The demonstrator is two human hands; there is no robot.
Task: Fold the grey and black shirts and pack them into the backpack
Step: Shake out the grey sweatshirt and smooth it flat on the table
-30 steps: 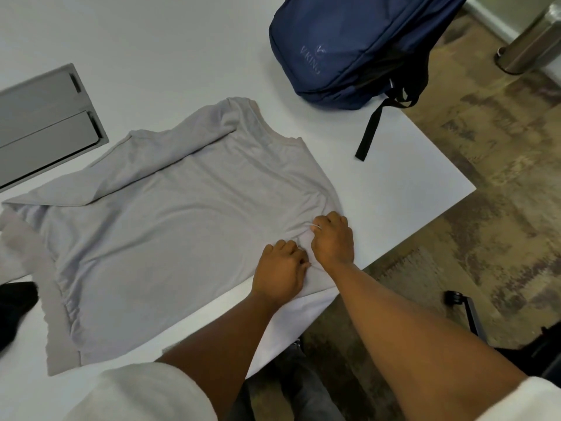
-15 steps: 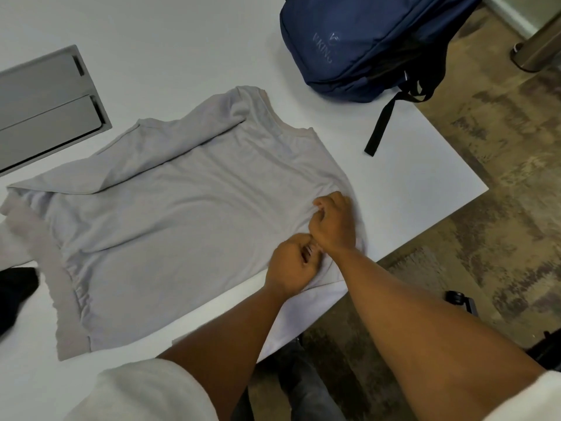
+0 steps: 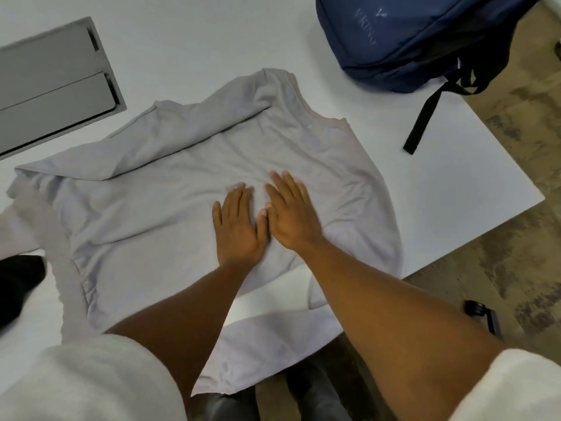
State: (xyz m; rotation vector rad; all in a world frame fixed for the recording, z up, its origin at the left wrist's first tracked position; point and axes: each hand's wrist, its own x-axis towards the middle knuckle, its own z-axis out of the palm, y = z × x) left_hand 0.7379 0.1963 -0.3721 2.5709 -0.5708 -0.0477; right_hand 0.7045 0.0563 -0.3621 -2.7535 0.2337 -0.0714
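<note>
Cloth of the grey shirt (image 3: 170,208), spread mid-frame on the bench (image 3: 455,189) under the flat, straight-fingered left hand (image 3: 238,221) and right hand (image 3: 291,212), looks soft, light and limp, likely best pinched at hem or shoulder edges.

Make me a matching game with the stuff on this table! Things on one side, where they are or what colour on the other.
Things:
1. grey shirt
2. backpack
3. black shirt
4. both hands (left hand, right hand)

Matches:
A. dark blue, at the table's far right
B. only a bit shows at the left edge
C. pressed flat on the grey cloth
D. spread out in the middle

Pairs: 1-D, 2-A, 3-B, 4-C
</note>
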